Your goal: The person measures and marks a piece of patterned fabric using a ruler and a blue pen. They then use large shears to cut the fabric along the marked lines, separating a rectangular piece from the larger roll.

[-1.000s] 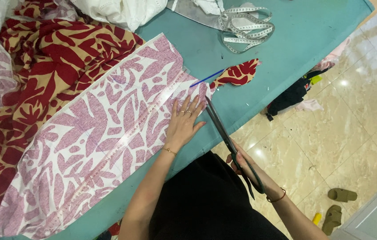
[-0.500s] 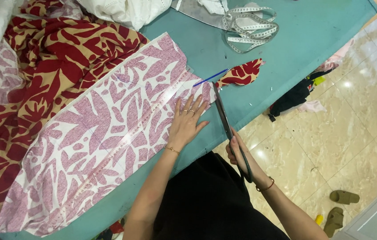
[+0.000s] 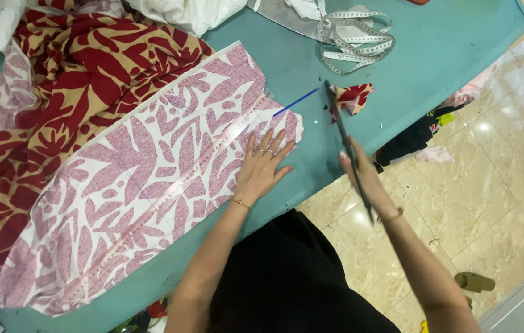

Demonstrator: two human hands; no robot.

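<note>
A: Where are the scissors (image 3: 347, 148), and which way do they point?

B: In the right hand (image 3: 364, 176). Their long axis runs from the wrist away from the person, tips toward the far table edge and slightly toward the left hand's side, stopping just short of a small red-and-tan fabric scrap (image 3: 353, 97) beyond the fingers. The hand is closed around the handles; I cannot tell whether the blades are parted, as motion blurs them.

A: And the left hand (image 3: 262, 168)?

B: Flat, fingers spread, pressing down the near corner of the pink-and-white leaf-print cloth (image 3: 145, 185). A clear ruler (image 3: 188, 182) lies along that cloth, running past the fingertips. A blue pencil (image 3: 296, 102) lies just beyond the fingers, between the two hands.

A: Counts?

B: One pair of scissors, one scrap, one ruler, one pencil, one coiled measuring tape (image 3: 354, 40) well beyond the right hand. One red-and-tan cloth (image 3: 70, 80) bunched past the left hand on the teal table (image 3: 435, 55).

A: Changes from half a second ago?

B: The scissors have swung up off the table edge, and the scrap now looks crumpled and smaller. The left hand stays planted.
</note>
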